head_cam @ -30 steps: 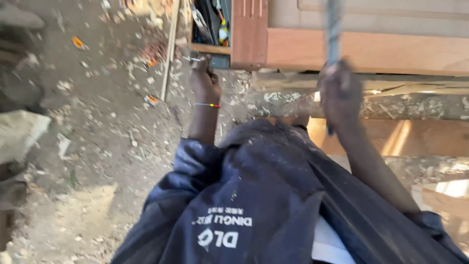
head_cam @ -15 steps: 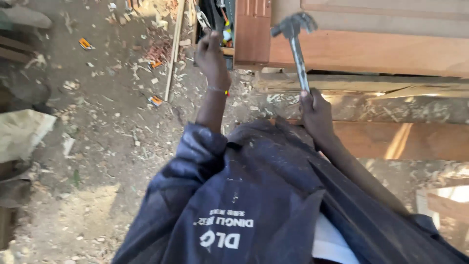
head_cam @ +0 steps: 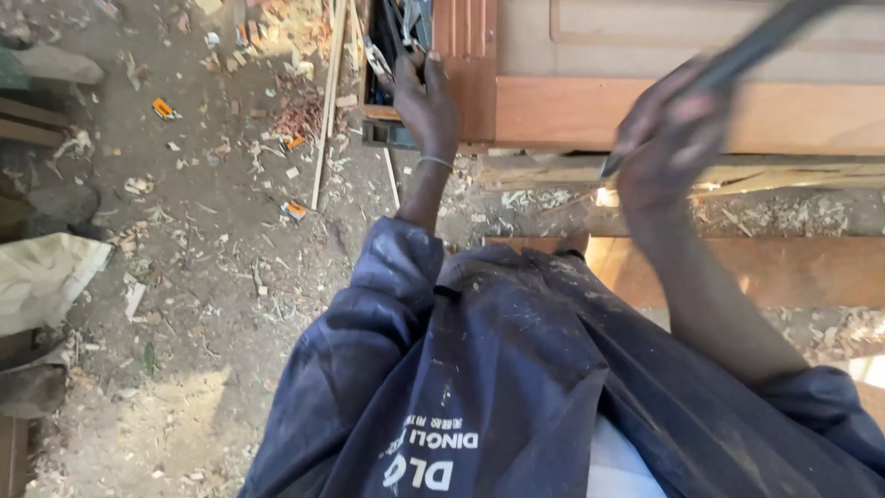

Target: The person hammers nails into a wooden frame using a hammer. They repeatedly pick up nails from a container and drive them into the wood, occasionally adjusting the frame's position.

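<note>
Ground (head_cam: 184,277) of bare earth filled the left half of the view, littered with wood chips, shavings and small orange scraps (head_cam: 164,109).

Wooden door panel (head_cam: 682,111), reddish-brown with a paler recessed field, lay flat across the upper right on rough timber supports (head_cam: 701,175). A lighter board (head_cam: 737,267) sat below these, nearer the person.

Work jacket (head_cam: 498,369), dark blue and dusted with sawdust, took up the lower middle.

Toolbox (head_cam: 392,74), open and crammed with hand tools, stood against the left end of the door panel. A thin wooden strip (head_cam: 324,111) lay on the ground beside it.

Right hand (head_cam: 668,138) was blurred, fingers wrapped round the lower handle of a hammer (head_cam: 737,51), raised above the panel's near edge. The hammer's shaft slanted up toward the top right corner; its head was out of view.

Left hand (head_cam: 429,97) rested at the panel's left end, against the toolbox rim, fingers curled; whether it pinched anything could not be told. A thin bracelet (head_cam: 433,162) circled the wrist.

Handling note, by judgement: the hammer looked metal-shafted, stiff and head-heavy, unlikely to be fragile. Best held low on the handle, as here, for swing; a grip nearer the head would give control. A dusty shaft might slip.
</note>
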